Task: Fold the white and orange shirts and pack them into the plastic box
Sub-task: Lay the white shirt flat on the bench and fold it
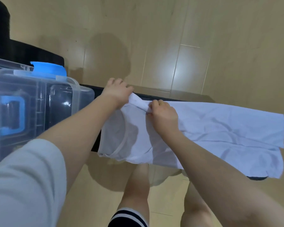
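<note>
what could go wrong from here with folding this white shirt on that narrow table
1. The white shirt hangs past the near edge of the narrow black table; a tug could slide it onto the floor.
2. The left hand and right hand both pinch one small bunched part near the far edge, so the fold may come out crooked.
3. The plastic box appears lidded, so packing would need a free hand.

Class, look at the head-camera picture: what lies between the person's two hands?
A bunched strip of the white shirt spans the gap between the left hand and right hand; both hands pinch it. Only the head view shows this.
</note>
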Demonstrator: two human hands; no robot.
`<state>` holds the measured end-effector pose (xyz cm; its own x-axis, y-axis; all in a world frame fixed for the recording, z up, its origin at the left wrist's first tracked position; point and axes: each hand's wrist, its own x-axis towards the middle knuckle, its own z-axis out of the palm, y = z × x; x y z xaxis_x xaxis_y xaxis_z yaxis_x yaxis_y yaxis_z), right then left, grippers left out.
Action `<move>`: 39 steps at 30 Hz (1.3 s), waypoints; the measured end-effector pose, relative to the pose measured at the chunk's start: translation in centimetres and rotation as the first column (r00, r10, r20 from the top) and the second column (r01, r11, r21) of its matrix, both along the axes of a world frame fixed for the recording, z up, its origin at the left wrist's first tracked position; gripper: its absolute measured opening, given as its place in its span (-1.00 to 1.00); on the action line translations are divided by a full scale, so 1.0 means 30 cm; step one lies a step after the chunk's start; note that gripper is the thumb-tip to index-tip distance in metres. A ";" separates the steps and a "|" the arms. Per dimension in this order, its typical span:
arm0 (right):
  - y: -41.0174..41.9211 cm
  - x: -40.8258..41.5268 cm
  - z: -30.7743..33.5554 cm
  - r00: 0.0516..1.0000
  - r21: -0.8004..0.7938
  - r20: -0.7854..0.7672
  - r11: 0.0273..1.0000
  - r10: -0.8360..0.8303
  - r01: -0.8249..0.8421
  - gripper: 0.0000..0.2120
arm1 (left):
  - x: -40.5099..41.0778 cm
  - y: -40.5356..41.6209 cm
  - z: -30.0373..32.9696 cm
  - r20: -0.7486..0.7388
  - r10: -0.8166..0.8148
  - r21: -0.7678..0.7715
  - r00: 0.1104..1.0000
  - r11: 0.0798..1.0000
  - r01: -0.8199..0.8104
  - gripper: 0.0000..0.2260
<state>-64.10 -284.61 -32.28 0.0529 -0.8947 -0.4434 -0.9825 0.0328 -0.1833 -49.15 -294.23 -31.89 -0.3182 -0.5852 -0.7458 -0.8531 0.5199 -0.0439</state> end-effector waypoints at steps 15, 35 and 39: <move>0.143 -0.019 0.070 0.976 0.060 0.048 0.975 0.213 -0.215 -0.64 | 0.139 0.325 0.117 -0.192 -0.217 -0.452 0.957 0.885 0.110 -0.73; 0.340 -0.090 -0.048 0.885 -0.283 -0.031 0.845 0.464 -0.453 -0.77 | 0.043 0.317 0.032 -0.477 0.745 -0.031 0.466 0.516 -0.856 -0.66; 0.339 -0.081 -0.038 0.904 -0.216 -0.071 0.878 0.422 -0.427 -0.65 | 0.057 0.520 0.064 -0.632 0.706 0.029 0.320 0.434 -0.901 -0.60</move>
<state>-66.54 -274.44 -33.41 0.4426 -0.8634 -0.2423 -0.8967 -0.4270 -0.1163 -47.44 -278.63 -29.98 0.2057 -0.8960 -0.3934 -0.7540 -0.4014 0.5199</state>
